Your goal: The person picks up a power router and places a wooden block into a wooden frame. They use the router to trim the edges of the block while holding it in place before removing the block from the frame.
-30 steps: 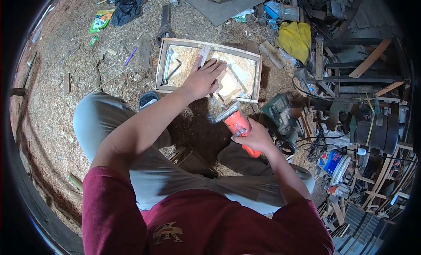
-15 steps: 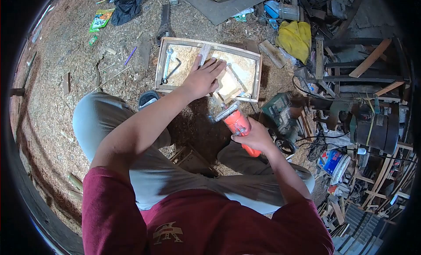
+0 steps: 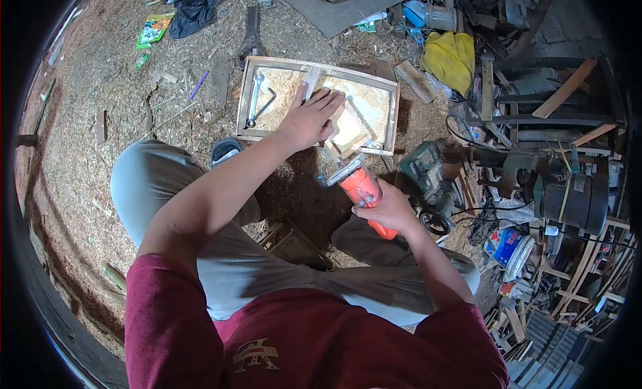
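Note:
My left hand (image 3: 309,123) lies flat with fingers spread, pressing on a wooden strip (image 3: 311,83) that crosses a shallow wooden box (image 3: 396,101). A pale wood piece (image 3: 349,148) extends from beneath that hand past the box's near edge. In my right hand (image 3: 389,210) is an orange jigsaw (image 3: 362,187), gripped round its body. The jigsaw's metal base plate (image 3: 345,169) is up against the near end of the pale wood; its blade is too small to make out clearly. Inside the box, on sawdust, lie a combination wrench (image 3: 255,98) and a hex key (image 3: 267,103).
A hand saw (image 3: 251,38) lies beyond the box. To the right are a green power tool (image 3: 422,163), a yellow cloth (image 3: 448,62), a paint bucket (image 3: 511,254) and scrap wood. A black cable (image 3: 478,208) runs across the right side. Sawdust covers the ground.
The jigsaw in my right hand has shifted very slightly to the left. My left hand has stayed in place on the wood.

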`<state>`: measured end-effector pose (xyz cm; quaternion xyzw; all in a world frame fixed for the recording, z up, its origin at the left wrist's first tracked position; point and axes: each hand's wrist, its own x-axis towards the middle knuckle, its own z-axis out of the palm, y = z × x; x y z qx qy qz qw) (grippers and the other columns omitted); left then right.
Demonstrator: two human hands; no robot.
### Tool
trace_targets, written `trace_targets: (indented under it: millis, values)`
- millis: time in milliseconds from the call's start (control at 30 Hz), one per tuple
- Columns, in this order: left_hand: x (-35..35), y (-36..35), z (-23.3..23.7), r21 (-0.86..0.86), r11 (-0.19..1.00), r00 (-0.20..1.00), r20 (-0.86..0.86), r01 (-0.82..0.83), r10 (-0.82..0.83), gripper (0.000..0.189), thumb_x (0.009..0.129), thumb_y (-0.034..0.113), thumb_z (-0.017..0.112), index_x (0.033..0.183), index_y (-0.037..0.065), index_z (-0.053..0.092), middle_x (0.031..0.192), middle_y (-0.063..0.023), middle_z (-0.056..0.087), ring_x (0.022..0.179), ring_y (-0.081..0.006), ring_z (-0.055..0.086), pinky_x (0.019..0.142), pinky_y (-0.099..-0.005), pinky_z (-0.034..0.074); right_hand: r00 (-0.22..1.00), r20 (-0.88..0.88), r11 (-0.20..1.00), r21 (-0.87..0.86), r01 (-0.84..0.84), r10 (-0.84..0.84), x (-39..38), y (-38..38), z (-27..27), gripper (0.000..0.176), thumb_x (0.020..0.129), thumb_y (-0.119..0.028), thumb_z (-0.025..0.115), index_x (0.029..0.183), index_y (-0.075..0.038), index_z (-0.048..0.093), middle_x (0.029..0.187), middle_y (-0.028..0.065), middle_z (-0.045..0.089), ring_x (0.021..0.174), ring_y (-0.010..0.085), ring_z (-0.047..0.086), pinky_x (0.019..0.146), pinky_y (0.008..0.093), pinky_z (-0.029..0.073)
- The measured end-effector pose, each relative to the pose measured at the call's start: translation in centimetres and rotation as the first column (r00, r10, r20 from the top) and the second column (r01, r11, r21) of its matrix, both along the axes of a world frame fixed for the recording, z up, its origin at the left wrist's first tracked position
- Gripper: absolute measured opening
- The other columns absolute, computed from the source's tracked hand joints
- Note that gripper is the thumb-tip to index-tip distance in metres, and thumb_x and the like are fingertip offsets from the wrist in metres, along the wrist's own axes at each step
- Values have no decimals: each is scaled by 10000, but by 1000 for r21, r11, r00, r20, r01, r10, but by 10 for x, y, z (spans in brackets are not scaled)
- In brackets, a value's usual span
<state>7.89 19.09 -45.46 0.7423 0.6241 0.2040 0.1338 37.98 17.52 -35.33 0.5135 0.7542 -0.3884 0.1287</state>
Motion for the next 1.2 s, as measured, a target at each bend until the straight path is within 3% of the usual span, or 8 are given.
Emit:
trace_targets:
  millis: [1200]
  values:
    - [-1, 0, -1, -5, 1000, 1000, 9, 2, -2, 725, 1023, 214, 618, 1687, 153, 332, 1700, -67, 451, 1619, -263, 346, 1333, -640, 76, 1000, 14, 1000, 9, -2, 2, 1, 2, 0, 740, 691, -545, 917, 1182, -45, 680, 1087, 212, 773, 1048, 416, 747, 921, 485, 568]
